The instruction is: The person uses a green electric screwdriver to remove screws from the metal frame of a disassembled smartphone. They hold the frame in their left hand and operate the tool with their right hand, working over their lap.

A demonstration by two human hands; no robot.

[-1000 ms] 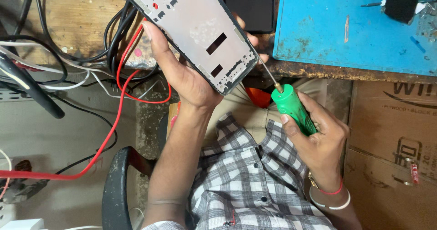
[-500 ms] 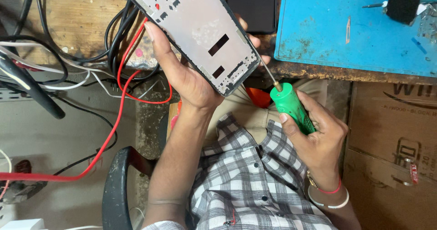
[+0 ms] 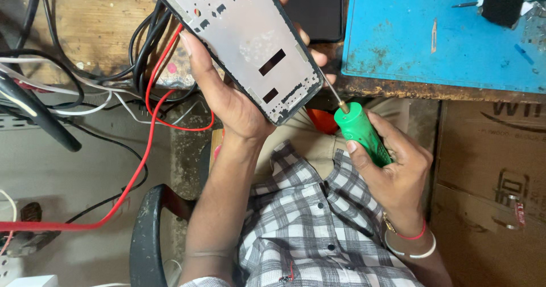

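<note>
Head view: phone frame (image 3: 244, 42) between left fingers (image 3: 304, 37).

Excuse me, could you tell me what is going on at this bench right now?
A person in a checked shirt is seated at a workbench. The left hand holds a grey phone frame tilted up, inner side showing. The right hand grips a green screwdriver, whose thin metal tip meets the frame's lower right edge. A blue mat lies on the bench to the right, and red and black cables hang on the left.
</note>
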